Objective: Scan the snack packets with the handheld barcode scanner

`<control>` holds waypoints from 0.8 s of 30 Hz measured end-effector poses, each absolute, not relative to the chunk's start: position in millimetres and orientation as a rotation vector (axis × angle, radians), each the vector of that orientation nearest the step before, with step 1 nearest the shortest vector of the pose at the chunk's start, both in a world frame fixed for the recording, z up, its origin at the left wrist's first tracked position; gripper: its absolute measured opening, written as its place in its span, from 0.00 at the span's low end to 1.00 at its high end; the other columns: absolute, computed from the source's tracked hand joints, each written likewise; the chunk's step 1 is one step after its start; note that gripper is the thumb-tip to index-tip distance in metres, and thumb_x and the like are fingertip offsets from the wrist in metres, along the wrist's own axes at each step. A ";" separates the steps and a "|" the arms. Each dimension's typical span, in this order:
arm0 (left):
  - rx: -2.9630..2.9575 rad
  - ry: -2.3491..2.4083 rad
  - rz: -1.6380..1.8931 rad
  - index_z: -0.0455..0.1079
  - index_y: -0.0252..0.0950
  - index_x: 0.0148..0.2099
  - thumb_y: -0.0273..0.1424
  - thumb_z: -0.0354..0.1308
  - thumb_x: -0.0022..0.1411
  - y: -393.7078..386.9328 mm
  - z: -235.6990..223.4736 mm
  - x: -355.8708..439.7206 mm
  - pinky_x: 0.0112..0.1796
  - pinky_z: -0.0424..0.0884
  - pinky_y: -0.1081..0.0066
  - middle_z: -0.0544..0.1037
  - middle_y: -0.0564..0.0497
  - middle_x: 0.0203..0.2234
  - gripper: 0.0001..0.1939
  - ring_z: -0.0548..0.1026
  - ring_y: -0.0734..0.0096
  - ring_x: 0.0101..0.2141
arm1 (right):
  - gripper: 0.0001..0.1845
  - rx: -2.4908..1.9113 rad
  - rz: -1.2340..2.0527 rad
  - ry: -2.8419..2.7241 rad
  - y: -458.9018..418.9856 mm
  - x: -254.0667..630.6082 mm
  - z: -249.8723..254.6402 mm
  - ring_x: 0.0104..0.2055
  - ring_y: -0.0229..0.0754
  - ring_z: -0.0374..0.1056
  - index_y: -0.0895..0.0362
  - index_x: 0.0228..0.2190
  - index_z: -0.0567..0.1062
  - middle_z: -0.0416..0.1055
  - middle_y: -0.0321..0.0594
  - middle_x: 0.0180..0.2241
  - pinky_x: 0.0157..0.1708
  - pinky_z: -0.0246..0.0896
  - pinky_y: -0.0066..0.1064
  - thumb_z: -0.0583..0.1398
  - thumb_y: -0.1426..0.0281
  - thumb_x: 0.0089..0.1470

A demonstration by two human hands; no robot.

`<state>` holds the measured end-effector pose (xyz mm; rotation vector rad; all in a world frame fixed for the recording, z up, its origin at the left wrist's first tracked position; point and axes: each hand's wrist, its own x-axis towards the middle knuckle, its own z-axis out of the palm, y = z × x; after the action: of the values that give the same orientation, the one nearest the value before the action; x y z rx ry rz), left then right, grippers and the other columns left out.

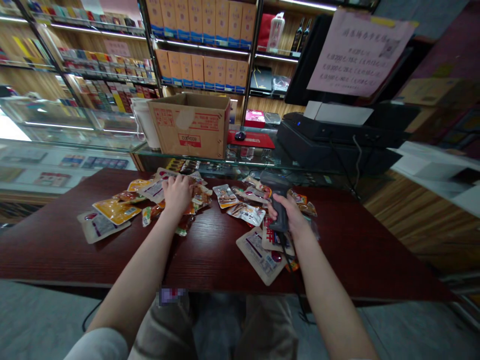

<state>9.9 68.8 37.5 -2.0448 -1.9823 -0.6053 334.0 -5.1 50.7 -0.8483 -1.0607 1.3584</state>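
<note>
My right hand is wrapped round the grip of a black barcode scanner. Its head points away from me, over a heap of snack packets, and a cable runs down from the grip over the table edge. My left hand reaches into another heap, fingers bent over a snack packet; the fingertips are partly hidden. Left of that hand lie a yellow packet and a beige packet. Below the scanner a larger beige packet lies flat, and a white packet rests between the hands.
The dark red table spans the front. Behind it, an open cardboard box and a white cup-like container stand on a glass counter. At the right are a black printer-like machine and a screen with a paper notice.
</note>
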 end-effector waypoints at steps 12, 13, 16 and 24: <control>-2.349 -1.500 -0.651 0.67 0.33 0.61 0.40 0.46 0.70 56.1 28.6 45.0 0.62 0.52 0.50 0.67 0.37 0.60 0.24 0.64 0.50 0.60 | 0.15 -0.868 1.371 -1.130 -3.8 341.2 47.2 0.14 0.33 0.56 0.56 0.35 0.72 0.62 0.29 0.14 0.14 0.55 0.24 0.65 0.60 0.51; -2.495 -1.379 -0.560 0.65 0.36 0.63 0.41 0.46 0.70 55.3 23.4 51.0 0.61 0.55 0.53 0.67 0.39 0.61 0.24 0.65 0.53 0.59 | 0.15 -0.867 1.370 -1.135 -3.9 341.6 47.1 0.14 0.33 0.56 0.56 0.35 0.72 0.62 0.29 0.14 0.14 0.55 0.24 0.65 0.60 0.51; -2.667 -1.286 -0.290 0.64 0.42 0.63 0.46 0.49 0.69 53.6 9.5 64.6 0.58 0.60 0.55 0.68 0.43 0.61 0.26 0.68 0.53 0.56 | 0.14 -0.865 1.364 -1.139 -4.5 342.6 46.8 0.15 0.33 0.57 0.56 0.36 0.71 0.62 0.28 0.15 0.14 0.55 0.24 0.65 0.60 0.51; -2.503 -1.723 -0.167 0.68 0.26 0.56 0.46 0.53 0.66 53.4 14.7 74.4 0.51 0.66 0.58 0.75 0.33 0.48 0.28 0.74 0.48 0.49 | 0.14 -0.881 1.362 -1.145 -4.5 341.5 45.7 0.15 0.32 0.57 0.56 0.34 0.71 0.64 0.30 0.17 0.14 0.55 0.24 0.65 0.60 0.51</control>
<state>74.4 53.4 14.7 -2.5034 -1.7234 -0.1671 341.5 -4.5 45.7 -0.8812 -1.1452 1.3619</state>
